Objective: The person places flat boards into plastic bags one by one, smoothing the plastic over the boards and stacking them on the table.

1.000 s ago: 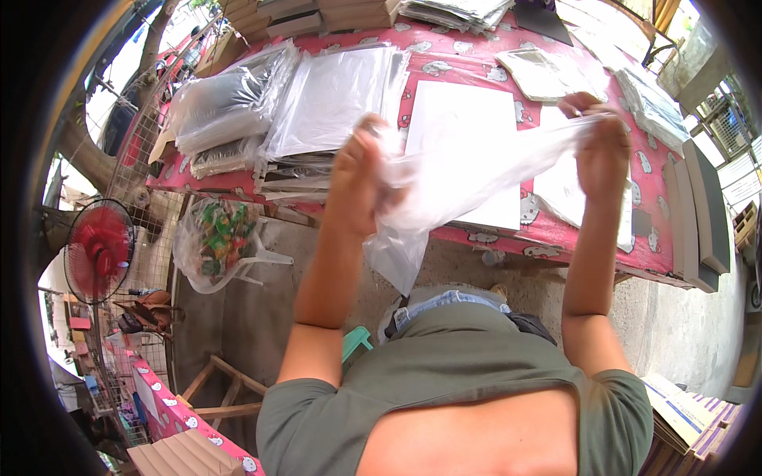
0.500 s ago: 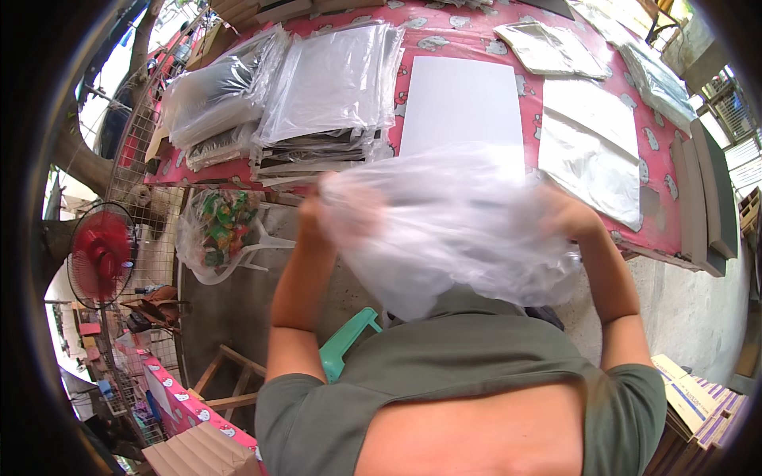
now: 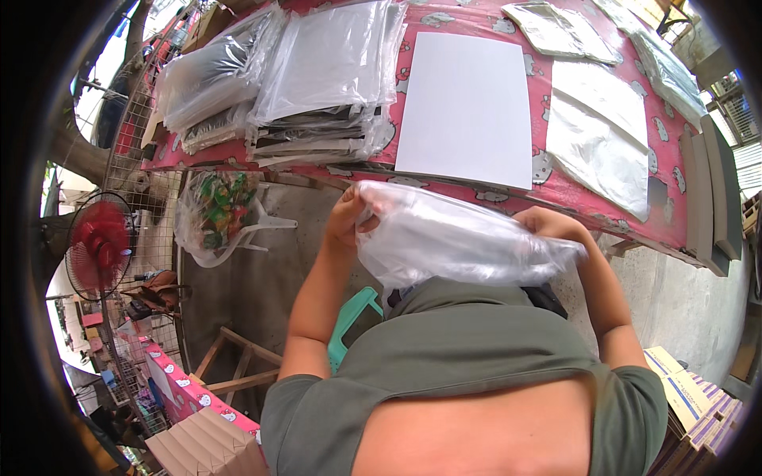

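Plastic bag (image 3: 460, 242) – clear, crumpled, stretched sideways between both hands, held in the air just off the near edge of the surface (image 3: 556, 186), above the person's green shirt (image 3: 468, 349)

Left hand (image 3: 348, 218) – fingers closed, pinching the bag's left end; right hand (image 3: 549, 224) – fingers curled shut over the bag's right end. Both forearms come up from the lower edge

Relative to the bag:
- directly beyond it, flat on the pink patterned surface – white sheet (image 3: 468, 99), large, rectangular, not touching the bag
- beyond and to the right – silvery flat bag (image 3: 599, 139) lying beside the white sheet
- beyond and to the left – stack of clear-wrapped sheets (image 3: 329, 79), edges overhanging the surface's near side; second, darker stack (image 3: 210, 83) further left
- left and lower, off the surface – clear sack with green and red contents (image 3: 213, 218), resting on a pale plastic chair
- far left – red fan (image 3: 99, 246), upright by a wire fence
- below left – teal plastic stool (image 3: 349, 317), partly hidden by the left forearm

Floor under all of it is bare concrete
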`<state>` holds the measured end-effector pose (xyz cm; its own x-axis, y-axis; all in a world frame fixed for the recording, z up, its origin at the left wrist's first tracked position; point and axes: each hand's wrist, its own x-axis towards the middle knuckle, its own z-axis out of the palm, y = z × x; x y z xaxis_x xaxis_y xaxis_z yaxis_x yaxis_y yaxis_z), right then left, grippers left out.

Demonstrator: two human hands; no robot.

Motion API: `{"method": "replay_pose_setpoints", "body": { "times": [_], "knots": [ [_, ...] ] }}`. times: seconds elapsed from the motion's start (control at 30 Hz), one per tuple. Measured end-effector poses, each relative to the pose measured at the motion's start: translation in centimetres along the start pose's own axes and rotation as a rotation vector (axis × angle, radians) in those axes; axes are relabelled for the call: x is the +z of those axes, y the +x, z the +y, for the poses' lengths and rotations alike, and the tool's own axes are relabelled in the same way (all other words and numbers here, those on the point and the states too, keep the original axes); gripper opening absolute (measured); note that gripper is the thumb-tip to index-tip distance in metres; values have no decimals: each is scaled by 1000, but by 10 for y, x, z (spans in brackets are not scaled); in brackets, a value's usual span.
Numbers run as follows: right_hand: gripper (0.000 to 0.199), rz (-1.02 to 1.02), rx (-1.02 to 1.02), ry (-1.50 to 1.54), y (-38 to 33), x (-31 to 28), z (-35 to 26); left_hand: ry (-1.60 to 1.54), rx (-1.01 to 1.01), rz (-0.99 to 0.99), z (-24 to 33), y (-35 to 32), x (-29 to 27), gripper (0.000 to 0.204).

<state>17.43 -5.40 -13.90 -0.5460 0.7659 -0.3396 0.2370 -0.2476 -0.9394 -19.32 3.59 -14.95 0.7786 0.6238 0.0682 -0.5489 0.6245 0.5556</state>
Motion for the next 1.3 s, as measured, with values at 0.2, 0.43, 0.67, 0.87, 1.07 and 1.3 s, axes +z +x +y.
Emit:
{"method": "replay_pose_setpoints", "body": {
  "times": [0.2, 0.43, 0.67, 0.87, 1.07, 1.3],
  "knots": [
    [17, 112, -21, 351, -10, 25, -7, 145, -121, -40, -6, 20, 22, 38],
    [12, 535, 96, 495, -20, 17, 18, 81, -10, 243, -28, 10, 1, 21],
    [28, 1122, 74, -415, 14, 10, 17, 898, 573, 846, -56, 53, -11, 12],
    [29, 1115, 159, -785, 28, 16, 6, 1504, 282, 996, -51, 66, 9, 18],
    [11, 994, 66, -35, -28, 16, -10, 1347, 340, 852, -44, 15, 49, 15],
    [47, 660, -374, 767, -60, 5, -54, 284, 152, 491, 22, 14, 89, 35]
  ]
}}
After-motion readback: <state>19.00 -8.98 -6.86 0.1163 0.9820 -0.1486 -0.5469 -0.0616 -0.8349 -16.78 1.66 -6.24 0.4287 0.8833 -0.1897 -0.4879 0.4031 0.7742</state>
